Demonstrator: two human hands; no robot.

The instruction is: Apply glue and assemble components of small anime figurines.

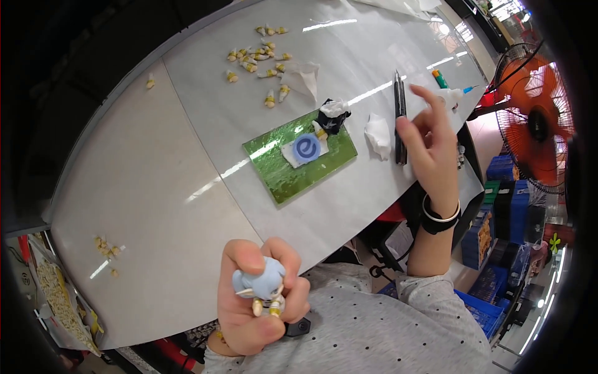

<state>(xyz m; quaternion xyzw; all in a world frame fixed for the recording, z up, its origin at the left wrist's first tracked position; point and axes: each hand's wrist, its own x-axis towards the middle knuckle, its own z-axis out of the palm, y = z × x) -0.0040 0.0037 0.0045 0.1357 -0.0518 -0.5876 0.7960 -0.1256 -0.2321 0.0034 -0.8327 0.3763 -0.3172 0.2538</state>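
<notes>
My left hand [258, 299] is closed around a small figurine [261, 287] with a pale blue head and cream limbs, held close to my chest below the table's edge. My right hand [427, 140] hovers with its fingers spread above the table's right side, just beside a black pen [399, 115], holding nothing. Between the hands lies a green cutting mat [274, 165] with a blue round disc [306, 148] on a white card, and a small black-and-white figure part [331, 115] at its far corner.
Several small cream figurine parts [261, 59] are scattered at the table's far side, and a few more [107, 248] near the left edge. Crumpled white tissues [378, 134] lie by the pen. An orange fan [532, 118] and blue crates [507, 206] stand at the right.
</notes>
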